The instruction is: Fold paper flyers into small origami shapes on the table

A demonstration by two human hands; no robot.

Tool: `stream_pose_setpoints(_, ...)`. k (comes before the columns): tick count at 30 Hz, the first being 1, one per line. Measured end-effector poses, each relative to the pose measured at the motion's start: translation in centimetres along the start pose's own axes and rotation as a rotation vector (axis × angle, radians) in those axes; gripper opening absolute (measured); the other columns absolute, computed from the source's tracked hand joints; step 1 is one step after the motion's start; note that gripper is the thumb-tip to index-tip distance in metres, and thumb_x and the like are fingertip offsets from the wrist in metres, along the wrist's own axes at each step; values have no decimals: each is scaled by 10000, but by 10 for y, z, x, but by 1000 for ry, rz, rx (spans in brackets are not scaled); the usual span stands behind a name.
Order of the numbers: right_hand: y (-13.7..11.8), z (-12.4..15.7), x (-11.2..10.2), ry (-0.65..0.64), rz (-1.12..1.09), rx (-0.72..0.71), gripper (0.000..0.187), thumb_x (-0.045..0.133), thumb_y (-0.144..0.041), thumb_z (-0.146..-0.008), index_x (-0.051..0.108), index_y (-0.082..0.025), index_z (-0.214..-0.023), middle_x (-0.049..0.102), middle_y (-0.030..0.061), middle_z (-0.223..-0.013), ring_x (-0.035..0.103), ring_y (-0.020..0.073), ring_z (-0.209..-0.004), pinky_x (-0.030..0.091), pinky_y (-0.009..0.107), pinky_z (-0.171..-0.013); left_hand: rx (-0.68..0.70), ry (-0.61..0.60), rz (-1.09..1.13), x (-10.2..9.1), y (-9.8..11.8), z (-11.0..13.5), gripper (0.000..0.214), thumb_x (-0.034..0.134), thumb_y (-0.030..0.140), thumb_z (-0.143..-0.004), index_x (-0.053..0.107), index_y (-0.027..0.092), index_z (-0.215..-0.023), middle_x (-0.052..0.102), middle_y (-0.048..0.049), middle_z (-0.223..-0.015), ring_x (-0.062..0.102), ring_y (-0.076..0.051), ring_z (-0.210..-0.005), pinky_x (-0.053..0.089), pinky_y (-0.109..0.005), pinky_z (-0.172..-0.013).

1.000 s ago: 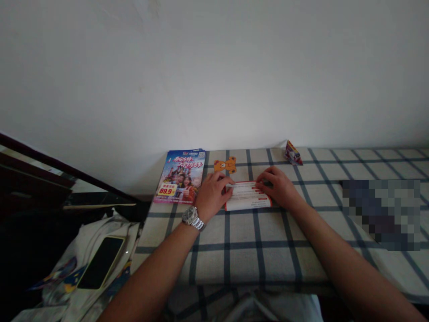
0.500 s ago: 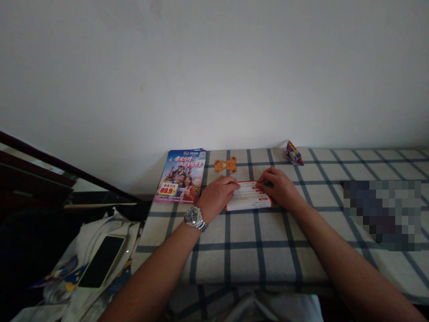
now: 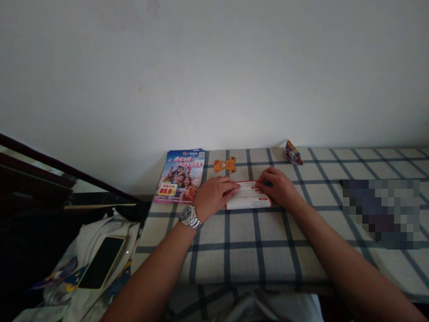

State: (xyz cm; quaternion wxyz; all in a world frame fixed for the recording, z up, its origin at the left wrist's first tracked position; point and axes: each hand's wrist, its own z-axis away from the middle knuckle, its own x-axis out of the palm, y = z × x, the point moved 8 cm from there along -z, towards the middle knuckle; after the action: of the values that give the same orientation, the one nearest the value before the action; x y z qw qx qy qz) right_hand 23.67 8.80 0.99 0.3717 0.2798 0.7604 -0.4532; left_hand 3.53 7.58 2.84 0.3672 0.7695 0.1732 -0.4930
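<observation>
A folded leaflet [image 3: 248,197], white with printed text and a red border, lies on the checked cloth in front of me. My left hand [image 3: 213,197], with a metal watch [image 3: 189,216] on its wrist, has its fingers together on the leaflet's left side and top corner. At the upper right corner, the thumb and fingers of my right hand [image 3: 279,187] pinch the paper. Beyond the left hand lies a flat orange bear cutout [image 3: 225,165]. A stack of colourful flyers [image 3: 181,176] sits left of it.
A small folded paper shape [image 3: 293,153] stands by the wall at the back right. To the far right is a pixelated dark item [image 3: 378,214]. A phone [image 3: 102,262] rests on a pale bag [image 3: 70,295] beyond the left edge of the checked cloth [image 3: 234,255].
My left hand has shifted slightly left and its wrist has turned a little. The right hand stays at the leaflet's corner, and the leaflet's near edge sits slightly higher.
</observation>
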Motion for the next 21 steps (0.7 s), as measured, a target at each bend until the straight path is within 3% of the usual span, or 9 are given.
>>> stream_pose_setpoints(6, 1, 0, 0, 3, -9, 10, 69, 737, -247, -917, 707, -218, -863, 644, 50, -974, 634, 240, -910, 498, 391, -841, -6, -20, -49, -2, 8, 2, 405, 426, 436, -1103, 773, 228, -1131, 734, -49, -1153, 670, -226, -1063, 505, -416, -953)
stream_pose_setpoints(16, 0, 1, -1, 10, -11, -21, 79, 719, -273, -930, 715, -219, -873, 652, 58, -975, 638, 240, -912, 505, 395, -849, 19, -45, -135, 2, 16, 6, 319, 499, 444, -1072, 722, 285, -1237, 668, -29, -1338, 625, -253, -1147, 477, -460, -996)
stream_pose_setpoints(21, -1, 1, -4, 15, -42, -8, 101, 704, -288, -937, 721, -225, -859, 658, 57, -965, 642, 234, -896, 521, 392, -824, 20, -37, -142, 2, 18, 7, 301, 526, 441, -1061, 718, 286, -1233, 681, -34, -1335, 624, -256, -1150, 463, -459, -989)
